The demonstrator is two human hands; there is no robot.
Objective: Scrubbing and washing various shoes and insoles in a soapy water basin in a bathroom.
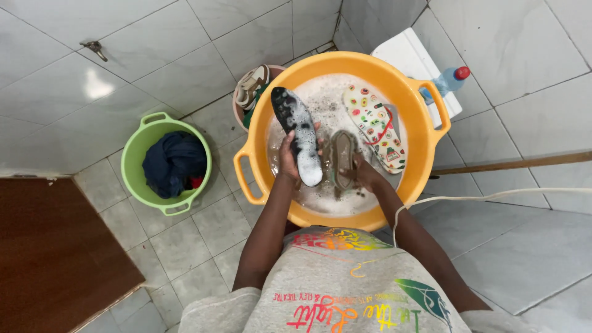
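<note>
Seen from the head camera, a person bends over an orange basin (pixel 425 132) of soapy water on a tiled floor (pixel 185 240). The left hand (pixel 288 161) has its fingers clenched round a dark, suds-covered shoe sole (pixel 298 132), held tilted above the water in the basin's left half. Just beside it, the right hand (pixel 364 174) grasps a brown scrubbing brush (pixel 343 161), fingers wrapped round it, low over the foam. A patterned flip-flop (pixel 373 123) floats in the basin's right half. Left of the basin stands a green bucket (pixel 132 163) holding dark cloth (pixel 174 161). Behind the basin's rim sits a blue bottle (pixel 449 80) with a red cap.
</note>
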